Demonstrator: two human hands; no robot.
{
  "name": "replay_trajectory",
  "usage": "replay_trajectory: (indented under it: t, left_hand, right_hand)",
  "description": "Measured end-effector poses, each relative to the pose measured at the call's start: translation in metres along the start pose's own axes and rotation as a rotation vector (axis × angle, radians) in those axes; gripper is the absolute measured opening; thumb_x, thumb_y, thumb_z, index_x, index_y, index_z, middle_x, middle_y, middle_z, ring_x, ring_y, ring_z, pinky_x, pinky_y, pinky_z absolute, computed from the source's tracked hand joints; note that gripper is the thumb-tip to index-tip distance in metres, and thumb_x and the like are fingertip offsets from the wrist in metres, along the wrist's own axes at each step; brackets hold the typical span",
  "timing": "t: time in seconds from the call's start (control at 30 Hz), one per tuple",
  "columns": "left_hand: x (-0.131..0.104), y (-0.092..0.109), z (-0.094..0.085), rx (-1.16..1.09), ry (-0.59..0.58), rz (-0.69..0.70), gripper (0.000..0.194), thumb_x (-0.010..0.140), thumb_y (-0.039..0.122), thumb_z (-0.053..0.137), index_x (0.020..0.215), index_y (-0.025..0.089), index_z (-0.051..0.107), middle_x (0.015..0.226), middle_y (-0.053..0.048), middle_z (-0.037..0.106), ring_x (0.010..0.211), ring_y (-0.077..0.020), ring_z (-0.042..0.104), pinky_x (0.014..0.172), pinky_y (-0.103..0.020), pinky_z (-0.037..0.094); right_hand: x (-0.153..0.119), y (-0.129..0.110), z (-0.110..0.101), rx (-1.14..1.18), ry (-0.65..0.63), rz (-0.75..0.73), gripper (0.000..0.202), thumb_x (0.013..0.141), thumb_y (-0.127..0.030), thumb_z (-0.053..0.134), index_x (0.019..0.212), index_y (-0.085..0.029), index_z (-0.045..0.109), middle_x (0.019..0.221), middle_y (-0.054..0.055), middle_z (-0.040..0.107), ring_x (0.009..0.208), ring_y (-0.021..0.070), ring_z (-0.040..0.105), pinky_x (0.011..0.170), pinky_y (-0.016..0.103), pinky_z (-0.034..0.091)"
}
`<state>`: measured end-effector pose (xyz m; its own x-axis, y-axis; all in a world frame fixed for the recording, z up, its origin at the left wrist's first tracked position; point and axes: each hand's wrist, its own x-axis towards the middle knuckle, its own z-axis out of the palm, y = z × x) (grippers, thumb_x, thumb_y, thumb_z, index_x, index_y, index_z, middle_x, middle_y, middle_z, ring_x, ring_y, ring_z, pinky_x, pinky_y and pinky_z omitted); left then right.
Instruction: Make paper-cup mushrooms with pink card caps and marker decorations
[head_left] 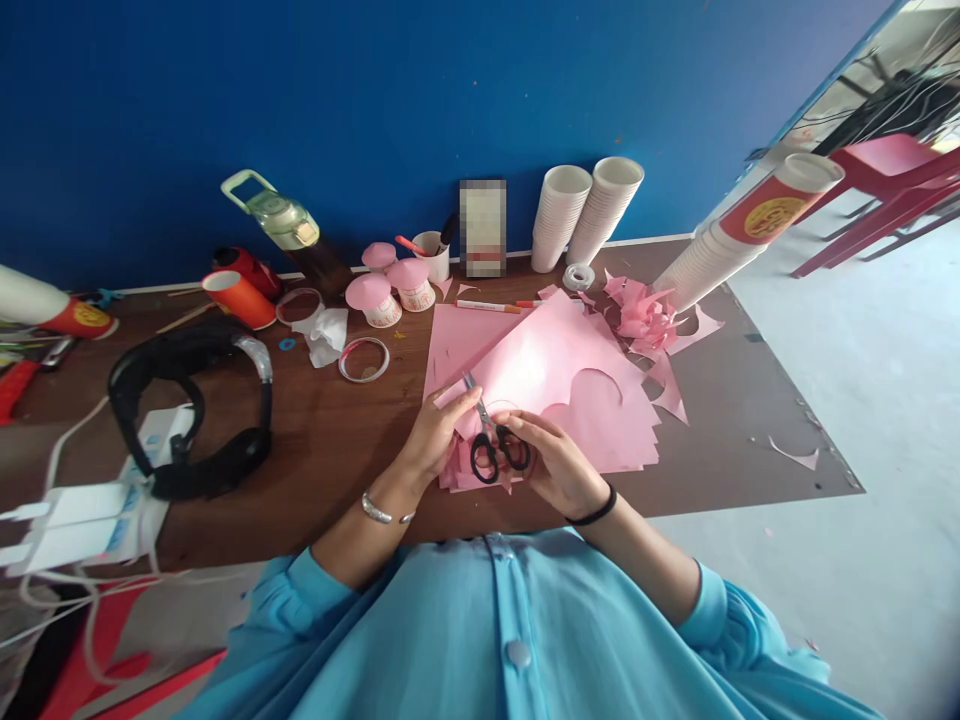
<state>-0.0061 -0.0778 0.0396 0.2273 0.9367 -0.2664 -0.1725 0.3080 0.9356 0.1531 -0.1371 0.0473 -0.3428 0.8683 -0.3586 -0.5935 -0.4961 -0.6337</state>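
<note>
A pair of black-handled scissors [489, 440] lies between my hands, its blades pointing up and away from me and its handle loops towards my body. My right hand [559, 462] is closed with its fingertips at the right handle loop. My left hand [435, 432] grips the near left edge of a pink paper sheet [525, 355], its thumb right beside the blades. A faint curved line shows on the sheet near my right fingertips. Beneath lie more pink sheets [630, 440], with a rounded cut in one. What my curled lower fingers touch is hidden.
Small cups with pink cone tops [369, 292] stand behind on the left, near tape rings [364, 360] and a bottle [289, 225]. Stacked paper cups [559, 220] and pink scraps [649, 315] are at the right. A black headset [255, 440] and power strip [161, 430] occupy the left.
</note>
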Motion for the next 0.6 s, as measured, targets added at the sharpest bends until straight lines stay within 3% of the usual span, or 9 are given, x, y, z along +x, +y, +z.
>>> replay_trajectory:
  t: [0.13,0.37,0.5,0.6]
  left_hand:
    - [-0.001,0.009,-0.004,0.042,-0.026,0.037,0.030,0.085,0.042,0.077,0.075,0.016,0.065,0.073,0.002,0.062,0.071,-0.0121,0.054,0.072,-0.024,0.045]
    - [-0.002,0.021,-0.007,0.057,-0.084,-0.025,0.028,0.082,0.043,0.079,0.078,0.017,0.069,0.072,0.003,0.066,0.065,-0.0127,0.055,0.067,-0.025,0.044]
    - [-0.002,0.020,-0.008,0.080,-0.092,-0.023,0.027,0.082,0.043,0.080,0.079,0.017,0.072,0.076,0.001,0.070,0.071,-0.0146,0.061,0.071,-0.025,0.046]
    - [0.000,0.022,-0.006,0.061,-0.020,0.022,0.031,0.082,0.047,0.080,0.089,0.016,0.078,0.095,-0.005,0.078,0.095,-0.0218,0.068,0.082,-0.027,0.051]
  right_hand:
    - [-0.007,0.012,-0.005,0.197,-0.083,0.091,0.040,0.090,-0.049,0.073,0.107,-0.014,0.069,0.090,0.005,0.075,0.077,0.0158,0.073,0.072,0.029,0.064]
    - [-0.012,0.020,-0.003,0.263,-0.196,0.109,0.036,0.074,-0.028,0.087,0.104,-0.018,0.071,0.101,0.005,0.074,0.093,0.0166,0.073,0.087,0.027,0.059]
    - [-0.014,0.016,-0.001,0.224,-0.228,0.088,0.043,0.075,-0.030,0.086,0.113,-0.016,0.072,0.094,0.003,0.071,0.087,0.0158,0.072,0.085,0.026,0.056]
    - [-0.018,0.014,-0.002,0.144,-0.229,0.050,0.044,0.077,-0.029,0.085,0.117,-0.016,0.072,0.100,0.004,0.071,0.075,0.0101,0.066,0.071,0.020,0.051]
